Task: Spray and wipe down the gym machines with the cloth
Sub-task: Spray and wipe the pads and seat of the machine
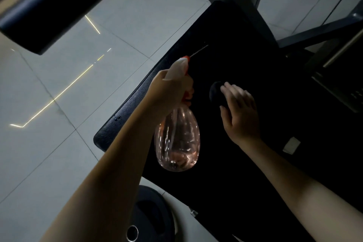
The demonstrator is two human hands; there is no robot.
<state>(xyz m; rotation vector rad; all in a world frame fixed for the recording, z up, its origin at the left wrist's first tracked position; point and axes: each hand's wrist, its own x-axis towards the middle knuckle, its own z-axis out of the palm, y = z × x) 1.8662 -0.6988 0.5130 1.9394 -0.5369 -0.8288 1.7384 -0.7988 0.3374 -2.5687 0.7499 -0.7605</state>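
Note:
My left hand point(172, 88) grips the neck and red trigger of a clear pinkish spray bottle point(177, 139) with a white head. Its nozzle points up and right over the black padded bench seat point(225, 35), and a thin stream of spray leaves the nozzle. My right hand point(238, 110) lies on a dark cloth point(215, 90), pressing it onto the seat just right of the bottle. Only the cloth's rounded far end shows beyond my fingers.
Grey machine frame bars point(245, 2) cross the top right. A black padded roller point(49, 6) hangs at the top left. A black weight plate point(151, 216) lies on the pale tiled floor point(59, 84) below the seat. A white label point(291, 144) sits on the pad at right.

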